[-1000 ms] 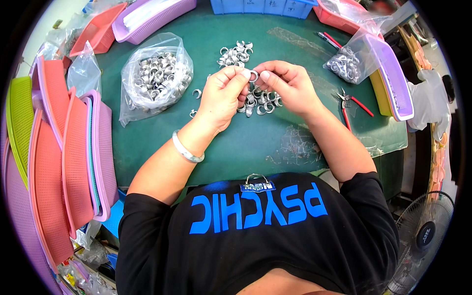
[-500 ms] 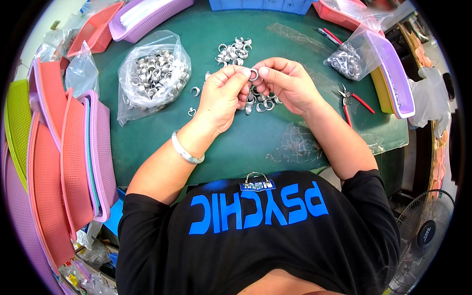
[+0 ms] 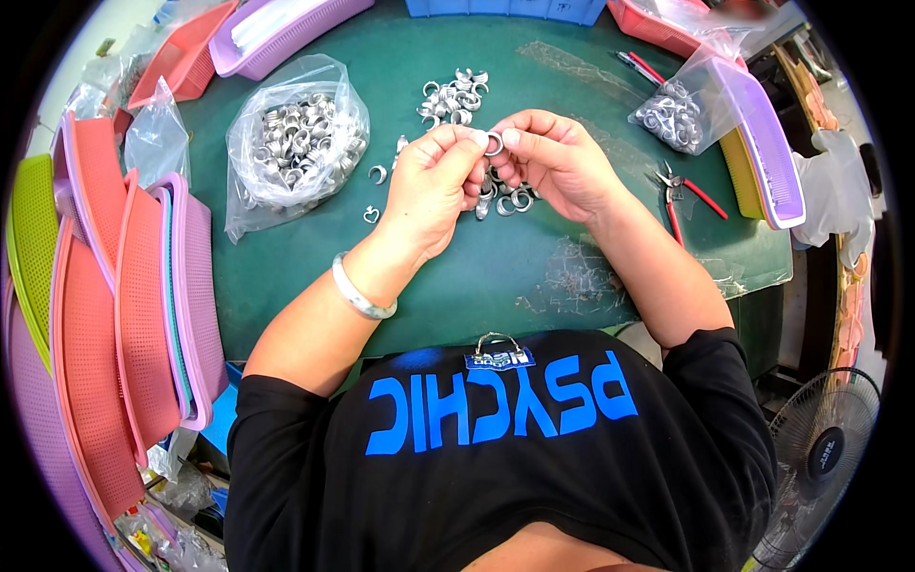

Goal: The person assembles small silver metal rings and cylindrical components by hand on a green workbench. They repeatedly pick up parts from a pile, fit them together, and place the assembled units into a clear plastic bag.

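Between my fingertips, above the green table, is a small silver-grey metal ring (image 3: 494, 145). My left hand (image 3: 434, 181) pinches its left side with thumb and forefinger, while my right hand (image 3: 558, 167) grips the right side. Loose rings of the same kind (image 3: 516, 201) lie beneath my hands, partly hidden by them. Beyond my fingers is another pile of rings (image 3: 455, 97). A single ring (image 3: 378, 174) and a small heart-shaped piece (image 3: 371, 214) rest left of my left hand. Farther left stands an open clear plastic bag (image 3: 297, 143) full of rings.
Red-handled pliers (image 3: 678, 194) lie at the right, below a clear bag of rings (image 3: 672, 116). A purple basket (image 3: 762, 143) borders the right edge. Stacked plastic baskets (image 3: 95, 353) line the left side. A blue crate (image 3: 505, 10) stands at the back, and a fan (image 3: 820, 458) is lower right.
Almost nothing differs. My hands keep the same pinch on the ring, which has shifted very slightly. The bag at the left appears a touch higher in the picture.
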`<action>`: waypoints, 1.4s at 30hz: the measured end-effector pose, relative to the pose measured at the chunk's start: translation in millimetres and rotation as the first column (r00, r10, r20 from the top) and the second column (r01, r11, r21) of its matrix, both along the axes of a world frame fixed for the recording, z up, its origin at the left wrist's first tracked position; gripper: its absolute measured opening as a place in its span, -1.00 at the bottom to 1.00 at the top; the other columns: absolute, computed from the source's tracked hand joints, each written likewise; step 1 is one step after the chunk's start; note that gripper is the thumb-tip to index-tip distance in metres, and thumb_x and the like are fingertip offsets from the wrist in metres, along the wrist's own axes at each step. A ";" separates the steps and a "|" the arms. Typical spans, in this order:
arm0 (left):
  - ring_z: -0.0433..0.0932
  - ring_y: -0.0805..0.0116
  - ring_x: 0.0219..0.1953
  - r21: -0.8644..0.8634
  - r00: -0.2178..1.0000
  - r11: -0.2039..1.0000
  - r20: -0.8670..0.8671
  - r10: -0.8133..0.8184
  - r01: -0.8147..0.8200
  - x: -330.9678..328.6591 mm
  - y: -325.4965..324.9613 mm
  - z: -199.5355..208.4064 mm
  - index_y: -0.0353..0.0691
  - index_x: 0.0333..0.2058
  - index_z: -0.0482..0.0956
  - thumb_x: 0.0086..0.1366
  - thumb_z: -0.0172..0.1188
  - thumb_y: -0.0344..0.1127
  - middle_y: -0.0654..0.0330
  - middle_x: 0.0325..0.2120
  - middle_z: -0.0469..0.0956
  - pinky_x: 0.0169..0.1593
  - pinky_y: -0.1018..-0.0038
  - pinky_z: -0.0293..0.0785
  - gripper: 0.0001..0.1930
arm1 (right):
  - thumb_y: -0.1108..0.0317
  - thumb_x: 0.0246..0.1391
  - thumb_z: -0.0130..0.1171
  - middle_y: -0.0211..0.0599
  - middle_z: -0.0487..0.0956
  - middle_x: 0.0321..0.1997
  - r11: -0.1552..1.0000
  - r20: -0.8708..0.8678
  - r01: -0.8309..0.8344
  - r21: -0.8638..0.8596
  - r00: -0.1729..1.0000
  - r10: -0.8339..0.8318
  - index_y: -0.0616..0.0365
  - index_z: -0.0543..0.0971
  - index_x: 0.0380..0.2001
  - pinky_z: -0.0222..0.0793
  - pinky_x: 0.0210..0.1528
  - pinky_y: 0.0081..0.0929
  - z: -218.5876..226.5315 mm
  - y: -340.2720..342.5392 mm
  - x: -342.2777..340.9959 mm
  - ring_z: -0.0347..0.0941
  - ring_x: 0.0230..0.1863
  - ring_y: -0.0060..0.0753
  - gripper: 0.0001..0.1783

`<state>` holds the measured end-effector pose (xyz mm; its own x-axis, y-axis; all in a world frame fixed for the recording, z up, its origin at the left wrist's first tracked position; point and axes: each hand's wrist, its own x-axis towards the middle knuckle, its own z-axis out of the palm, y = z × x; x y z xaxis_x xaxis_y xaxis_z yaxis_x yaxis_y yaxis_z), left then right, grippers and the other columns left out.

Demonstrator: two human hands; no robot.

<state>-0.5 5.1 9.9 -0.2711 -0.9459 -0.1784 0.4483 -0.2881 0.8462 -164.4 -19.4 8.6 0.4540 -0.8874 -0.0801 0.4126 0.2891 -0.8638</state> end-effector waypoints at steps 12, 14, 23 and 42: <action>0.21 0.68 -0.68 0.006 1.000 1.000 0.016 0.018 -0.018 -2.2 1.8 2.2 -0.21 -0.47 0.45 0.18 0.06 -0.32 0.38 -0.69 0.34 -0.63 0.74 0.11 -0.89 | 0.42 -0.01 0.11 -0.34 0.53 -0.45 0.997 0.040 -0.030 0.067 0.999 0.027 0.20 0.51 -0.41 0.32 -0.43 -0.64 -2.2 -1.4 -1.3 0.40 -0.49 -0.56 -0.91; 0.21 0.68 -0.68 0.008 1.000 1.000 0.021 0.019 -0.019 -2.2 1.6 1.6 -0.21 -0.47 0.45 0.18 0.06 -0.33 0.38 -0.69 0.34 -0.63 0.73 0.11 -0.89 | 0.42 -0.01 0.11 -0.34 0.53 -0.45 0.997 0.046 -0.029 0.070 0.999 0.026 0.20 0.51 -0.42 0.32 -0.43 -0.64 -2.5 -1.4 -1.3 0.40 -0.49 -0.57 -0.91; 0.18 0.68 -0.70 0.008 0.997 0.999 0.064 0.041 -0.042 -4.2 2.5 3.2 -0.19 -0.50 0.46 0.20 0.05 -0.31 0.40 -0.70 0.31 -0.66 0.74 0.06 -0.86 | 0.42 -0.01 0.11 -0.34 0.53 -0.46 0.996 0.044 -0.044 0.082 0.998 0.041 0.20 0.51 -0.43 0.32 -0.43 -0.64 -2.9 -1.7 -1.8 0.40 -0.49 -0.57 -0.92; 0.21 0.69 -0.69 0.030 0.997 1.000 0.078 0.006 -0.008 1.0 -0.3 8.6 -0.20 -0.50 0.47 0.14 0.10 -0.32 0.39 -0.70 0.34 -0.63 0.74 0.12 -0.89 | 0.43 0.00 0.11 -0.26 0.54 -0.44 0.993 -0.051 -0.107 0.044 0.993 0.109 0.29 0.51 -0.35 0.38 -0.43 -0.62 3.2 -6.1 -7.8 0.46 -0.47 -0.52 -0.85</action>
<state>0.6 4.8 18.5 -0.2488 -0.9416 -0.2269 0.3830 -0.3108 0.8699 -172.1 -25.5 11.8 0.5412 -0.8287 -0.1424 0.3304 0.3653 -0.8703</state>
